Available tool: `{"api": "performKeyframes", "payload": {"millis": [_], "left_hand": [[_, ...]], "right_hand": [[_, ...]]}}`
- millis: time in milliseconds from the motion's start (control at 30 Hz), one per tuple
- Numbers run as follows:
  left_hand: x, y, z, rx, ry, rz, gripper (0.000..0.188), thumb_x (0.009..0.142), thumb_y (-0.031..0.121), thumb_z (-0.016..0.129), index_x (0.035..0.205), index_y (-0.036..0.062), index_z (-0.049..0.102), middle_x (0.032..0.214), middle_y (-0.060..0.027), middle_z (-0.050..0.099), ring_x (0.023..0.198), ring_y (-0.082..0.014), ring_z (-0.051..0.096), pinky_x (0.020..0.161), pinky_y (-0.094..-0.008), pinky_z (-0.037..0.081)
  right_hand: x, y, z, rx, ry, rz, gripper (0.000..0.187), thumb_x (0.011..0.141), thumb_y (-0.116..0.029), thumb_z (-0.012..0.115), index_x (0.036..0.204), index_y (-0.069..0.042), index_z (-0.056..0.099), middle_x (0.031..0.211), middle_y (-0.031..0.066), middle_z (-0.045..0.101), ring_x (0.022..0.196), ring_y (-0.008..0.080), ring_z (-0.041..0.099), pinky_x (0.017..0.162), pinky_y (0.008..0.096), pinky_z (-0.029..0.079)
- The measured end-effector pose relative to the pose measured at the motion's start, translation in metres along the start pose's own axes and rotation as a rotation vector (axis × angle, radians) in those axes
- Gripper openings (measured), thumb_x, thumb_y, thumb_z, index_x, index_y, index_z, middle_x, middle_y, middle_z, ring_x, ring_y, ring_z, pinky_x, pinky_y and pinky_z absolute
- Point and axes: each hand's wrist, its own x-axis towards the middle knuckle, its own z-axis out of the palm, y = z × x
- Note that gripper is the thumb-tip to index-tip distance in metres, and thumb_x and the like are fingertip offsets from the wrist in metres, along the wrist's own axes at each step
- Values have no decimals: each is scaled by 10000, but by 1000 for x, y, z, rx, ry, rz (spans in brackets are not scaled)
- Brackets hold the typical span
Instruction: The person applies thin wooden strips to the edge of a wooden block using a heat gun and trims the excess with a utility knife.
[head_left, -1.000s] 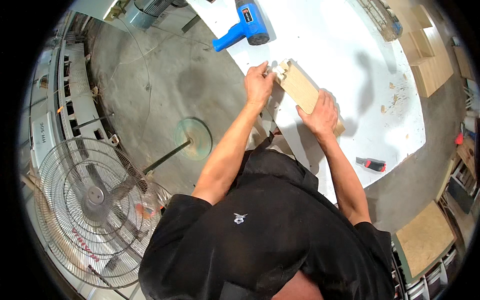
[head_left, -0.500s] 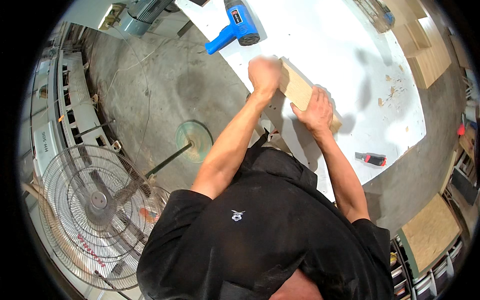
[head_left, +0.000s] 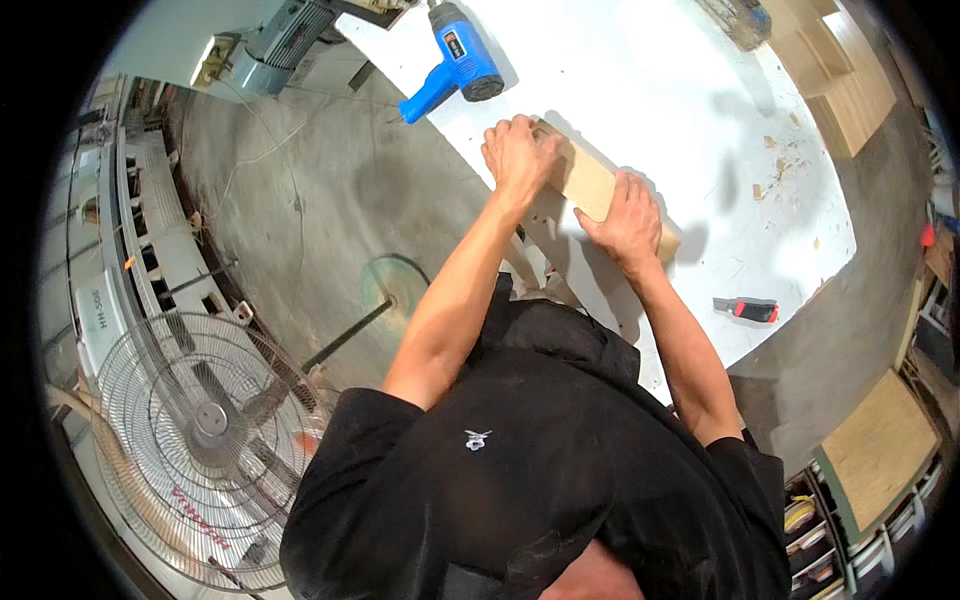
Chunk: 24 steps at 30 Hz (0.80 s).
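A light wooden block (head_left: 585, 182) lies slantwise near the left edge of the white worktable (head_left: 650, 90). My left hand (head_left: 520, 158) is bent over its far left end, the fingers curled across the edge. Nearer to me, my right hand (head_left: 627, 222) grips the block's other part, thumb on the near side and fingers over the far side; a short end sticks out past it. Beyond my left hand rests a blue heat gun (head_left: 465, 65). A red and black utility knife (head_left: 748, 309) lies to the right of my right forearm.
Wood scraps (head_left: 770, 165) are scattered at the table's right. Pale wooden boards (head_left: 845, 100) are stacked past its far right edge. On the left stand a large caged fan (head_left: 205, 430) and a grey motor (head_left: 290, 40). A wooden panel (head_left: 880, 450) sits at lower right.
My left hand was a blurred fist at the block's far end; its fingers now spread over that edge. The right hand keeps its grip. The whole view has shifted slightly.
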Motion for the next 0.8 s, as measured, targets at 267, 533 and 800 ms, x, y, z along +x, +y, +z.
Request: {"api": "performKeyframes", "payload": {"millis": [267, 533, 800], "left_hand": [[26, -18, -20, 201, -527, 197, 287, 871, 306, 542, 890, 31, 625, 797, -201, 680, 782, -391, 658, 695, -489, 503], [42, -13, -27, 180, -789, 567, 217, 830, 282, 585, 806, 80, 659, 763, -191, 659, 732, -383, 641, 643, -468, 507], [-43, 73, -61, -381, -769, 594, 208, 835, 220, 605, 784, 20, 582, 651, -202, 612, 619, -403, 611, 602, -481, 505]], "right_hand": [[2, -1, -4, 23, -89, 23, 874, 733, -514, 703, 1343, 27, 388, 1302, 168, 486, 1210, 296, 453, 978, 432, 377], [3, -1, -10, -28, -140, 13, 859, 732, -520, 714, 1322, 15, 393, 1188, 132, 516, 1070, 273, 485, 917, 408, 379], [3, 13, 14, -175, -180, -6, 604, 845, -283, 527, 1374, -37, 374, 1249, 82, 493, 1113, 240, 473, 902, 372, 374]]}}
